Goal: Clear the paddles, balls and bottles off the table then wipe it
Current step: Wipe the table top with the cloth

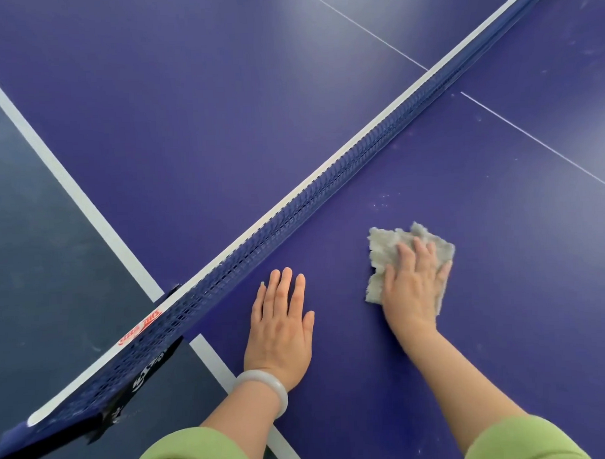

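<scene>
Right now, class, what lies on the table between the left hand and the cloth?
Only bare table separates the left hand from the cloth, seen in the head view.

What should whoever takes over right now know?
Left hand: flat on the dark blue table-tennis table, beside the blue net, holding nothing.
Right hand: pressing a pale grey fluffy cloth flat on the same half.
Done: no paddles, balls or bottles in view.
Left: wiping; pale specks lie on the table beyond the cloth, toward the net.
</scene>
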Demonstrator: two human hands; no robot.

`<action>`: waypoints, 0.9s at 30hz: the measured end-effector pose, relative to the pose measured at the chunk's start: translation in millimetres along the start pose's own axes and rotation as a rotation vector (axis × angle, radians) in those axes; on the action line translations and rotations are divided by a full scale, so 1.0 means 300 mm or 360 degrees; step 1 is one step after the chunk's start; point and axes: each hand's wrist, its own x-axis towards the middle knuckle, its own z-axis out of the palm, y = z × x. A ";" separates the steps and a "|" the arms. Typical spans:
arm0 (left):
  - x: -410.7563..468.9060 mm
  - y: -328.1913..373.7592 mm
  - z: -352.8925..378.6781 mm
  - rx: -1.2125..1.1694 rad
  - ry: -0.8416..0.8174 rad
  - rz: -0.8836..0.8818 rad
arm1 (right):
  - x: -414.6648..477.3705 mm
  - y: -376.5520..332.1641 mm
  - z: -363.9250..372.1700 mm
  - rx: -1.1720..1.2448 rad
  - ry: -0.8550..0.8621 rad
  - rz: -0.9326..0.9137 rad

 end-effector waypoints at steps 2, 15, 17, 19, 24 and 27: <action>0.001 0.001 0.000 -0.0002 -0.0007 -0.0002 | -0.018 -0.094 0.026 -0.0006 -0.0091 -0.0540; -0.002 -0.004 0.000 0.0009 -0.0018 0.0018 | 0.523 0.128 -0.098 -0.0128 -0.0325 0.0561; -0.003 -0.003 0.000 0.0009 -0.0015 0.0017 | 0.396 0.063 -0.072 -0.0127 -0.0247 0.0530; -0.002 -0.001 -0.001 0.0001 -0.0007 0.0022 | 0.230 -0.033 -0.023 -0.0200 -0.0212 0.0147; -0.005 -0.004 -0.001 0.0008 -0.0001 0.0031 | -0.113 0.028 -0.017 -0.0283 -0.0306 -0.0670; -0.005 -0.003 -0.001 -0.0002 -0.0012 0.0035 | -0.128 0.286 -0.077 -0.0301 -0.0146 0.0051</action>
